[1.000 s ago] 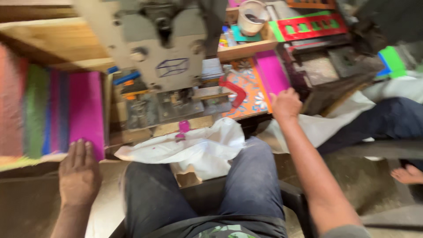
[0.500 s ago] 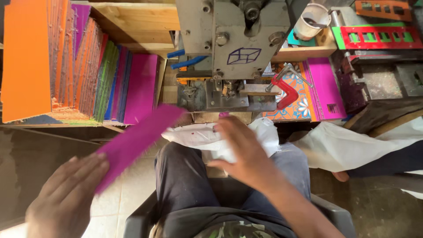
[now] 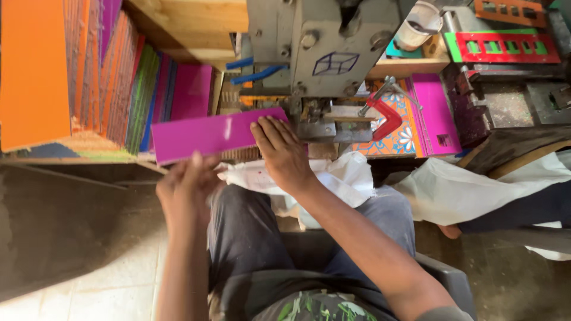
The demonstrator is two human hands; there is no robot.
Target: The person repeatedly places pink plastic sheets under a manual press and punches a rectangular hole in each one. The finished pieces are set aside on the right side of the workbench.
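Note:
A long glossy magenta card is held level in front of the grey punching machine. My left hand grips the card's lower left edge. My right hand lies flat on the card's right end, fingers pointing toward the machine's die area. A white cloth lies across my lap under the right wrist.
Stacks of upright coloured cards, orange, green, blue and magenta, fill the shelf at left. A red clamp and a pile of magenta punched cards sit right of the machine. Another person's leg is at right.
The magenta card has risen from a slanted hold near my lap to level at the machine. My right hand moved forward onto its right end.

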